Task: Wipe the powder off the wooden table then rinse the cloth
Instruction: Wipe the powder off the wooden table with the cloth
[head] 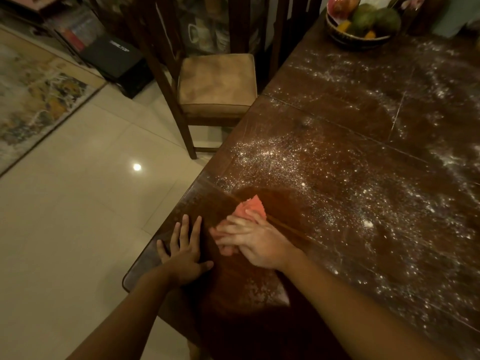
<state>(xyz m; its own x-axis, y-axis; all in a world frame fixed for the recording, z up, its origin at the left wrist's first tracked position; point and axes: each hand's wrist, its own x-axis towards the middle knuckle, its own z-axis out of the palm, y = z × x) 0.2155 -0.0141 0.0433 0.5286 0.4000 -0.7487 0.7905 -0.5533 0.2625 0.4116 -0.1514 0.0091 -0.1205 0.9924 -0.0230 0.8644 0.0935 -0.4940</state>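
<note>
A patterned rug [39, 100] lies at the far left, with pale tiled floor [78, 203] open between it and the desk [358, 118]. A wooden chair [217, 81] with a tan seat stands against the desk's left edge, further up. That edge runs diagonally from the rounded near corner up to the chair, with bare floor beside it.

The left grip [185, 252] lies flat near the corner, just inside the edge, with its fingers spread and straight, holding nothing. Just to its right, apart from it, the pink cloth [250, 207] is bunched on the desk, one end sticking out beyond the right grip [255, 244]. This grip is bent over the cloth, fingers wrapped on it and pressing it down.

The wood round both grips looks dark and clean. White powder [285, 162] speckles the desk beyond the cloth and across the whole right side. A fruit bowl [361, 35] sits at the far end, well apart from the cloth.
</note>
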